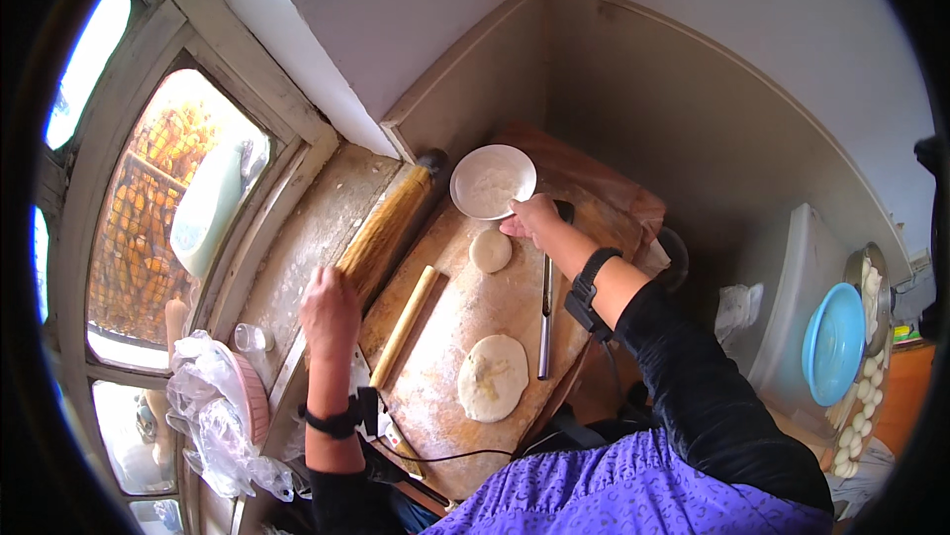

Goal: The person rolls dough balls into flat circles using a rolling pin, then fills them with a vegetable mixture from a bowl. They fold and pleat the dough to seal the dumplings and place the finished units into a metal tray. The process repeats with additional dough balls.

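Observation:
My right hand (531,220) grips the near rim of a white bowl (493,177) with white flour in it. Just below the bowl lies a small round dough disc (490,251) on the floured wooden board (453,312). A larger flat dough round (493,377), with a yellowish smear on top, lies nearer to me. My left hand (330,312) is blurred, with fingers curled, at the near end of a straw brush (390,227); whether it holds the brush is unclear. Between my hands a wooden rolling pin (404,327) rests on the board's left side.
A long metal utensil (545,320) lies along the board's right side. A wooden-handled knife (401,442) is at the lower left. On the sill are a glass jar (254,337) and a pink basket (249,394) with plastic bags. A blue basin (834,344) stands far right beside several dough balls (857,424).

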Demonstrator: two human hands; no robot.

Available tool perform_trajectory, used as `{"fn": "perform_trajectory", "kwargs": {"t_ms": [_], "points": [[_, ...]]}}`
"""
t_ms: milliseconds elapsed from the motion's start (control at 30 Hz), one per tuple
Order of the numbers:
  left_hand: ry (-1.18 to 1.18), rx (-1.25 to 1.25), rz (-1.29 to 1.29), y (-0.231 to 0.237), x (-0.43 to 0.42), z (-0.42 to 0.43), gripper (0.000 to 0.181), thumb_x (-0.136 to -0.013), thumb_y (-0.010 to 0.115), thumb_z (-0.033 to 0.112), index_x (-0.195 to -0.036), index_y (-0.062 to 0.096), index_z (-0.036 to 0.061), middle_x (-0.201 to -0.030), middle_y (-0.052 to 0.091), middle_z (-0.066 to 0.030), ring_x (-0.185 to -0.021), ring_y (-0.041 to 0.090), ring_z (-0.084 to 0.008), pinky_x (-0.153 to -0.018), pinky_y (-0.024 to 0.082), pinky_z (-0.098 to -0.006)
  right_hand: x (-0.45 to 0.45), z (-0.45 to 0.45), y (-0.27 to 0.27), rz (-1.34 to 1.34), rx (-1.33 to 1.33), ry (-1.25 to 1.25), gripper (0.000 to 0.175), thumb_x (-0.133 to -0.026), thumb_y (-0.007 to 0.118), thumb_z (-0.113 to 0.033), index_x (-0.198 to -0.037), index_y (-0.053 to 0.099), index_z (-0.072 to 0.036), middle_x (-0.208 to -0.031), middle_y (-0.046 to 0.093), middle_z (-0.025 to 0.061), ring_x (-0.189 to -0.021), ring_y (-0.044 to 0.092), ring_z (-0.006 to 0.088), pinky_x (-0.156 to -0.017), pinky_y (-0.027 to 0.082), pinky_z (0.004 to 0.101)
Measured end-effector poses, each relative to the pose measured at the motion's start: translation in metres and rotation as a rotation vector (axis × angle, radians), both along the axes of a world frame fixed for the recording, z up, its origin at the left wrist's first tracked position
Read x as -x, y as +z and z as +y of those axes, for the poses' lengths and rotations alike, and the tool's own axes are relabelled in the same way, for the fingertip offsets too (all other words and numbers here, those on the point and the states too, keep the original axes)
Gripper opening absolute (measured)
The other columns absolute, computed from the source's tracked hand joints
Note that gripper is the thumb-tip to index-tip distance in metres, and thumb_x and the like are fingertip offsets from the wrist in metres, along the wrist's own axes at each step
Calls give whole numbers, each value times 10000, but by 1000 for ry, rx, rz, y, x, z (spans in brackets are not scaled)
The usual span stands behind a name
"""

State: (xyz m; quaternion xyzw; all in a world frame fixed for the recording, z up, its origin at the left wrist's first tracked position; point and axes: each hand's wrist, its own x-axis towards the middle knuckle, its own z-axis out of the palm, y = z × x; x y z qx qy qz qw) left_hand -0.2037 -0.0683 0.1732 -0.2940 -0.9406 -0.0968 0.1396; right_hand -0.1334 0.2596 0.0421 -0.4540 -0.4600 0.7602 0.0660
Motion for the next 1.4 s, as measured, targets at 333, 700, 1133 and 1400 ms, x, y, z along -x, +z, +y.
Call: {"fn": "perform_trajectory", "kwargs": {"t_ms": [333, 700, 1133, 1400], "points": [[-263, -283, 13, 61, -98, -10, 113, -857, 596, 13, -968, 579, 2, -814, 532, -191, -719, 556, -404, -612, 441, -470, -138, -59, 124, 506, 9, 702, 765, -908, 692, -417, -1491, 348, -61, -1216, 615, 111, -970, 663, 192, -826, 565, 318], [-1069, -165, -46, 71, -230, 139, 283, -788, 739, 80, -1032, 604, 32, -920, 594, -146, -807, 602, -341, -687, 498, -445, -359, -26, 180, 620, -77, -22, 634, -816, 783, -419, -1296, 549, -77, -1204, 635, 73, -1094, 611, 195, -784, 589, 384], [-907, -161, -1526, -36, -471, 363, 394, -978, 619, 196, -1291, 533, -27, -1179, 613, -104, -1064, 602, -184, -961, 485, -336, -819, 26, 147, 420, -868, -1118, 624, -826, 654, -156, -1391, 439, -2, -1276, 564, 128, -1161, 581, 235, -946, 521, 446], [-537, -213, -1929, -81, -589, 458, 155, -1016, 520, 172, -1114, 548, 55, -1074, 650, -51, -963, 653, -178, -890, 541, -401, -877, 119, 132, 138, -1092, -832, 520, -856, 661, -9, -1340, 473, -24, -1132, 589, 60, -927, 567, 106, -800, 497, 264]]}}
